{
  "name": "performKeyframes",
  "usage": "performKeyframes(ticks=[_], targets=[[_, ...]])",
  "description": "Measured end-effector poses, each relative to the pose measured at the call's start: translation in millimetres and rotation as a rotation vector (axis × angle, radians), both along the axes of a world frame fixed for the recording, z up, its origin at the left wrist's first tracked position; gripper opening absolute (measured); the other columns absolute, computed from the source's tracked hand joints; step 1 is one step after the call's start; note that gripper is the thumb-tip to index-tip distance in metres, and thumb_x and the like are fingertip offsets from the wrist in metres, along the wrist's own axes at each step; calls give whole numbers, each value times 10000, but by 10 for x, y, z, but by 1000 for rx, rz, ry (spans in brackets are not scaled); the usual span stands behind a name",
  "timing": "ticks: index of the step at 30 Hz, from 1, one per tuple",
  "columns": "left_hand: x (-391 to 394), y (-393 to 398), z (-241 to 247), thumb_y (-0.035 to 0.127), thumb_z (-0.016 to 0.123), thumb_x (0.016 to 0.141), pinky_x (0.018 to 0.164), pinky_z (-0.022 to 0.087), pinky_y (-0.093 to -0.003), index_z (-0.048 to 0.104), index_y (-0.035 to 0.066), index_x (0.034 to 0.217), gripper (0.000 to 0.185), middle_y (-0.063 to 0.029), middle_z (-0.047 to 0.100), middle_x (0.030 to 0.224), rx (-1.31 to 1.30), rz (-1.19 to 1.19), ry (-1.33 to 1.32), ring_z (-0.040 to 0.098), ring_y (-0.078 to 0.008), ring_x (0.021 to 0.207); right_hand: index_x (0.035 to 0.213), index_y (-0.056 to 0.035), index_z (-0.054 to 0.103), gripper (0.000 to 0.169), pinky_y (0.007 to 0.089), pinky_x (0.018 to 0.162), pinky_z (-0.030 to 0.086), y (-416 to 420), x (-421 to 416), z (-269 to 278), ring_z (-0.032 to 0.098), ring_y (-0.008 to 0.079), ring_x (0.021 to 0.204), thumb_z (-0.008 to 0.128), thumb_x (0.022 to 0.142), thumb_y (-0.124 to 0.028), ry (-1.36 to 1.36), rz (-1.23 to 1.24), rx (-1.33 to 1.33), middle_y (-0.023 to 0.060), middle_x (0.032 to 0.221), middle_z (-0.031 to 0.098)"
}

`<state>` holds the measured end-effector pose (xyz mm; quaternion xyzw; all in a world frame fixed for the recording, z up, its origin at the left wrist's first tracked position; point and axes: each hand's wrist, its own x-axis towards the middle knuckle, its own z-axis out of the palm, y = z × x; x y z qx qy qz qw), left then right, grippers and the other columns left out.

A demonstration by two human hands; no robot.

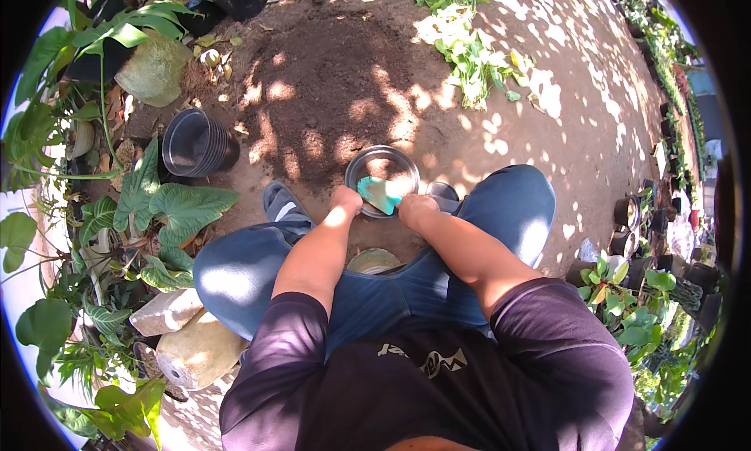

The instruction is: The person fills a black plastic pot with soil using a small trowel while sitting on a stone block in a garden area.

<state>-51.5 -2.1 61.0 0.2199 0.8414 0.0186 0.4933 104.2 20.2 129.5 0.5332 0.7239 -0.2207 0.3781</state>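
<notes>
A round black plastic plant pot (351, 170) stands on the ground between my feet, with some soil inside. My right hand (418, 210) is closed around the handle end of a turquoise garden trowel (378, 194), whose blade lies over the pot's opening. At the pot's left side, my left hand (347, 200) grips the rim. A wide patch of loose dark soil (328, 81) spreads just beyond the pot. To the left of it lies a stack of nested black plastic pots (193, 143), tilted on its side.
Cut green leafy stems (469, 58) lie on the ground beyond, to the right. Large-leaved plants (188, 207) and a pale stone (155, 69) line the left side. Potted plants (628, 210) stand along the right edge. A round pale object (374, 260) sits between my thighs.
</notes>
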Motion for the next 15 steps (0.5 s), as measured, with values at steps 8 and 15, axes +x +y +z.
performKeyframes(ticks=[8, 15], targets=[[83, -104, -51, 72, 457, 795, 450, 469, -334, 602, -30, 771, 179, -125, 628, 644, 23, 166, -185, 608, -204, 523, 1053, -62, 612, 395, 329, 789, 471, 195, -14, 282, 589, 217, 988, 429, 887, -370, 50, 211, -67, 96, 1070, 610], [205, -215, -68, 73, 353, 833, 387, 430, -312, 541, -41, 868, 223, -129, 612, 629, 2, 229, -351, 552, -169, 446, 1010, -118, 644, 248, 305, 724, 495, 461, -51, 471, 614, 196, 937, 520, 804, -174, 104, 227, 38, 70, 1042, 626]])
